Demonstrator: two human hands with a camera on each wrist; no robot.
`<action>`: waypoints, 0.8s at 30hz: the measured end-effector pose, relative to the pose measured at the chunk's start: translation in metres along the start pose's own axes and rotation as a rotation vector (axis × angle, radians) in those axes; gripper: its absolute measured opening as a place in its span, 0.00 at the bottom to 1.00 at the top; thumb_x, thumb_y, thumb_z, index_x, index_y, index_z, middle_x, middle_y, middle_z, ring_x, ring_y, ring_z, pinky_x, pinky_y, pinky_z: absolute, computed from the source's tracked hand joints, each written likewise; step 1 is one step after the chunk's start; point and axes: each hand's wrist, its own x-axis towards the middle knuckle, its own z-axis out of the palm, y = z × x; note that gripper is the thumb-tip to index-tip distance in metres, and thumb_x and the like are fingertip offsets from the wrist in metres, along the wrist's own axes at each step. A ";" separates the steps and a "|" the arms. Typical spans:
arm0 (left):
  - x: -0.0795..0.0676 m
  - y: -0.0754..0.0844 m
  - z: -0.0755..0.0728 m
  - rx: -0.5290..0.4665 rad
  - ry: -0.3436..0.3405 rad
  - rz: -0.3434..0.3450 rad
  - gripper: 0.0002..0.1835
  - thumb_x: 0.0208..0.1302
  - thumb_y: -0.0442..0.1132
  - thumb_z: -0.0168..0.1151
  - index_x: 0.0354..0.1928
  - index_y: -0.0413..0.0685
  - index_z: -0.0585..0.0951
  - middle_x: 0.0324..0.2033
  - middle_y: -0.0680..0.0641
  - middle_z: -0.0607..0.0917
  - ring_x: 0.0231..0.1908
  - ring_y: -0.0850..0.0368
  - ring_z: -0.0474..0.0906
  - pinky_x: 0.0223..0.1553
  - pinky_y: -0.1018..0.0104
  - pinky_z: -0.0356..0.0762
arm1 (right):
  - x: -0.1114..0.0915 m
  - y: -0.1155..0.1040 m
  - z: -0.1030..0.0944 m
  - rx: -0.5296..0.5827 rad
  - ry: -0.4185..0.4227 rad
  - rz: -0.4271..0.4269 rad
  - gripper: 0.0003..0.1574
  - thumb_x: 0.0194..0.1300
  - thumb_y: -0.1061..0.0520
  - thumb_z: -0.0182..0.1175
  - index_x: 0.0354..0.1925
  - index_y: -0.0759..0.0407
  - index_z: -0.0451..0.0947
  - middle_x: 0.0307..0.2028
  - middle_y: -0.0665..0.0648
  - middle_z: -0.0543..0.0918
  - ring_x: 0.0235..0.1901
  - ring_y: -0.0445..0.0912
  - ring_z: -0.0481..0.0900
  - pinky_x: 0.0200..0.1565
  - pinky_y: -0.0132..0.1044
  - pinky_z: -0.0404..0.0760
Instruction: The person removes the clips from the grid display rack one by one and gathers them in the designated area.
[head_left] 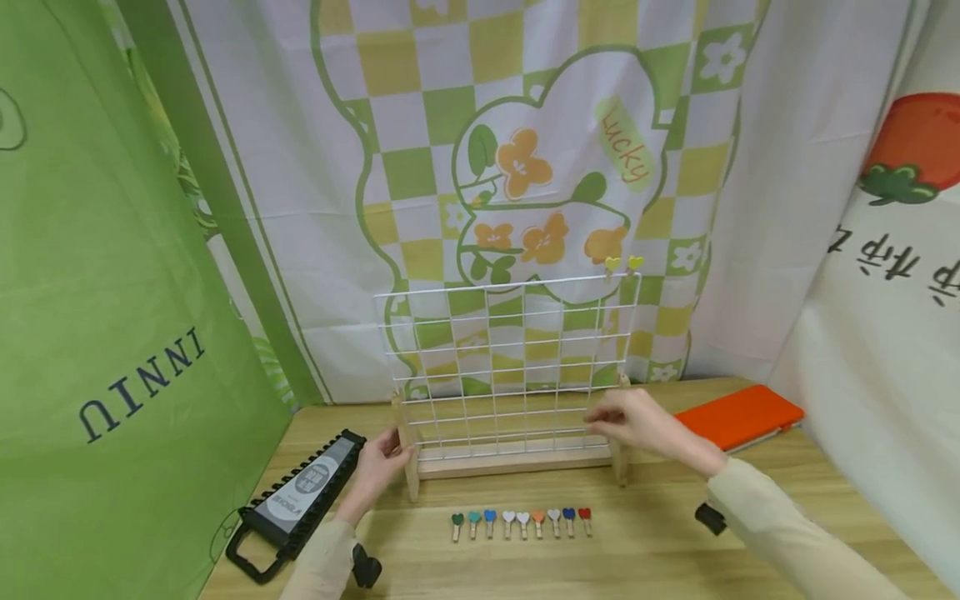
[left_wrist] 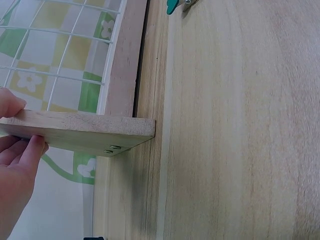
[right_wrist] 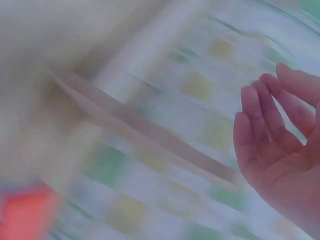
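A white wire grid rack [head_left: 525,342] stands upright in a wooden base. My left hand [head_left: 382,457] pinches the base's left wooden end post [left_wrist: 75,131], thumb on one side and fingers on the other. My right hand [head_left: 628,419] is in the air by the rack's right wooden post [right_wrist: 150,142]; its fingers [right_wrist: 255,117] are loosely bent and hold nothing. Two clothespins with yellow hearts [head_left: 624,264] are clipped on the grid's top right edge. In front of the rack lies a row of small heart clothespins [head_left: 522,522], from green and blue through white and orange to red.
To the left lies a black and grey ridged rack with a handle [head_left: 307,492]. An orange-red flat case [head_left: 738,417] lies at the back right of the wooden table [head_left: 450,575]. A patterned curtain [head_left: 420,108] hangs close behind the grid.
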 end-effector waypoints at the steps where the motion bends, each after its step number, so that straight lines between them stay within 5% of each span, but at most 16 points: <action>1: 0.000 0.000 0.000 -0.004 -0.003 0.000 0.31 0.64 0.26 0.61 0.68 0.24 0.65 0.61 0.24 0.75 0.63 0.32 0.74 0.62 0.52 0.79 | 0.007 -0.007 -0.015 -0.040 0.055 -0.019 0.06 0.59 0.65 0.68 0.37 0.59 0.87 0.33 0.53 0.89 0.31 0.36 0.83 0.34 0.27 0.87; 8: -0.001 0.001 -0.001 -0.014 -0.007 -0.011 0.31 0.65 0.26 0.60 0.68 0.24 0.65 0.61 0.24 0.75 0.63 0.32 0.73 0.63 0.53 0.79 | 0.051 -0.050 -0.119 -0.223 0.383 -0.157 0.11 0.54 0.71 0.70 0.37 0.61 0.87 0.32 0.53 0.88 0.33 0.29 0.78 0.36 0.17 0.81; 12: 0.000 0.001 0.000 -0.005 -0.007 0.002 0.30 0.65 0.26 0.60 0.68 0.24 0.65 0.61 0.24 0.74 0.63 0.32 0.73 0.62 0.53 0.79 | 0.069 -0.055 -0.156 -0.269 0.460 -0.158 0.10 0.56 0.70 0.69 0.38 0.63 0.87 0.33 0.56 0.87 0.34 0.21 0.72 0.37 0.10 0.73; 15: -0.001 0.003 0.000 -0.002 -0.008 0.006 0.30 0.65 0.27 0.60 0.68 0.24 0.65 0.61 0.24 0.74 0.63 0.31 0.73 0.62 0.53 0.79 | 0.080 -0.054 -0.172 -0.292 0.407 -0.078 0.09 0.60 0.65 0.68 0.41 0.61 0.87 0.35 0.56 0.88 0.35 0.26 0.74 0.40 0.17 0.77; 21: -0.002 0.003 -0.001 0.003 -0.006 0.010 0.30 0.65 0.26 0.60 0.67 0.24 0.66 0.60 0.24 0.75 0.62 0.31 0.73 0.62 0.52 0.80 | 0.094 -0.052 -0.183 -0.212 0.143 0.128 0.13 0.68 0.53 0.64 0.48 0.56 0.86 0.45 0.58 0.88 0.47 0.52 0.83 0.56 0.54 0.82; 24: -0.002 0.002 0.000 0.004 -0.005 0.013 0.30 0.65 0.26 0.60 0.67 0.23 0.66 0.60 0.23 0.75 0.62 0.31 0.74 0.62 0.52 0.80 | 0.098 -0.051 -0.183 -0.196 0.102 0.151 0.13 0.68 0.52 0.64 0.47 0.56 0.87 0.46 0.59 0.89 0.46 0.55 0.85 0.55 0.58 0.82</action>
